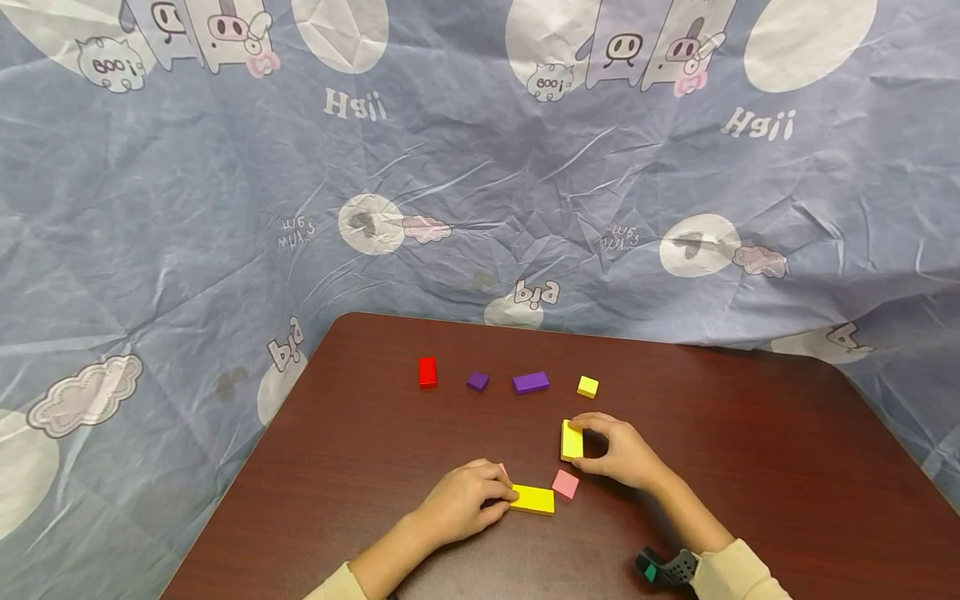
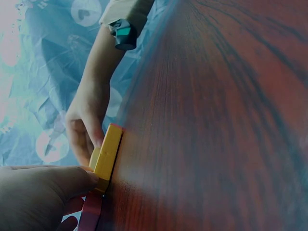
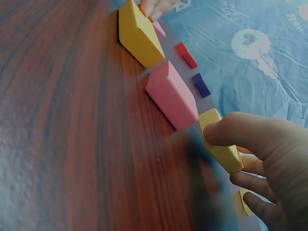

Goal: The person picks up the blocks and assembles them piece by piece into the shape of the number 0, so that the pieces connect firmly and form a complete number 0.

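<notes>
My left hand has its fingertips and thumb at the left end of a long yellow block, pinching it there. A pink block shows partly behind those fingers; in the left wrist view a pink block sits below the same end. My right hand grips another yellow block between thumb and fingers, and that thumb lies across its face in the right wrist view. Between the two hands is a second pink block, close to the long yellow block's right end.
Farther back on the dark brown table stand a red block, a small dark purple block, a longer purple block and a small yellow block. A patterned blue-grey cloth hangs behind the table.
</notes>
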The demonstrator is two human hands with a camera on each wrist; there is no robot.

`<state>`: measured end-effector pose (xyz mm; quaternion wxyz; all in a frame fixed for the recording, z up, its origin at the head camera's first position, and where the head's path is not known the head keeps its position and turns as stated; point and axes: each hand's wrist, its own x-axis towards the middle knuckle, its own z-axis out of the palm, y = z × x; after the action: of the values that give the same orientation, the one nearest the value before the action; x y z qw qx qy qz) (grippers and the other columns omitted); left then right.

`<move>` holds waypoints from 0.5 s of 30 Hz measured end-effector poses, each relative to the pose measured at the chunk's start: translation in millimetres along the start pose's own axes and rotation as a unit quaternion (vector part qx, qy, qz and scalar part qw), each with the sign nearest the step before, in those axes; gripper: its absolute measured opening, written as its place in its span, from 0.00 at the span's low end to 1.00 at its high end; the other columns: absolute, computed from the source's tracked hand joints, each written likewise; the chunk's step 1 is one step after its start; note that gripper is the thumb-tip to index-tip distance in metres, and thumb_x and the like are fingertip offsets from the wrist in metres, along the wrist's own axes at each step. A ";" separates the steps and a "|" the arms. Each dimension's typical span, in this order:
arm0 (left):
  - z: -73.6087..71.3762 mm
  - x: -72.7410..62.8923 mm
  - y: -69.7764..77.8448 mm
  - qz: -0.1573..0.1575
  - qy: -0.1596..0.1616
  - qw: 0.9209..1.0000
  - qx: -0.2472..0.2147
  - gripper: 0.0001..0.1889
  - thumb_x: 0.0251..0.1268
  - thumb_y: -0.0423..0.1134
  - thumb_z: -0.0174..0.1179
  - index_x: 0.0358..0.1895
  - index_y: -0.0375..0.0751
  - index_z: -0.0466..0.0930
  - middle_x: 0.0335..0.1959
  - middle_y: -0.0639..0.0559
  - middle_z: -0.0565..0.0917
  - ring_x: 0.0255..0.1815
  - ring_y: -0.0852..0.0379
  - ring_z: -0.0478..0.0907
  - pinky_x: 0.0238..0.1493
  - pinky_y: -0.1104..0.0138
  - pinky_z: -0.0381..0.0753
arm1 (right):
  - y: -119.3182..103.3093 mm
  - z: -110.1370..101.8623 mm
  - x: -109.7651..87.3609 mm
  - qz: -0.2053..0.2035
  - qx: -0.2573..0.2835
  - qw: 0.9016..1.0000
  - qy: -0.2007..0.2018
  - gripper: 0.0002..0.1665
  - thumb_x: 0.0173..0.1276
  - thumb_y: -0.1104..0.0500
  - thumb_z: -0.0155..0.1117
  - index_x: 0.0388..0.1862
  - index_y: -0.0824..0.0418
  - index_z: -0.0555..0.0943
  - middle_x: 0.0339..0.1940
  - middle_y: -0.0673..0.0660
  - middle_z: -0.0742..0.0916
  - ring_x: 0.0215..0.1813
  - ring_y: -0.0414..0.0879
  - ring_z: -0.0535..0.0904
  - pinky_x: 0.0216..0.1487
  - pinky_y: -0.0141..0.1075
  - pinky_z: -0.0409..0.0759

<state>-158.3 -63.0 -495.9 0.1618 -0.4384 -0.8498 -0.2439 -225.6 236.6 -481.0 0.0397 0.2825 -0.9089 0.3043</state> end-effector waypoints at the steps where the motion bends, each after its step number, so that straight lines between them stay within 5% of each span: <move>1: 0.0 0.1 0.0 0.000 0.000 1.000 0.000 0.04 0.59 0.37 0.68 0.37 0.48 0.89 0.38 0.62 0.83 0.43 0.65 0.77 0.50 0.78 0.74 | -0.9 0.6 0.0 0.000 0.000 1.000 -0.002 0.32 0.50 0.56 0.79 0.56 0.61 0.81 0.55 0.53 0.83 0.57 0.51 0.78 0.58 0.51 0.76; 15: -0.7 0.4 0.3 -0.001 -0.002 1.000 -0.007 0.04 0.59 0.36 0.68 0.37 0.48 0.89 0.38 0.62 0.83 0.42 0.66 0.77 0.49 0.79 0.74 | -7.5 4.4 0.4 -0.005 0.002 1.000 -0.019 0.33 0.51 0.55 0.79 0.57 0.62 0.81 0.55 0.53 0.83 0.58 0.51 0.78 0.58 0.51 0.76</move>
<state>-158.2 -62.9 -495.0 0.1565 -0.4391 -0.8488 -0.2494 -221.5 229.0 -480.6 0.0231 0.2926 -0.9076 0.3003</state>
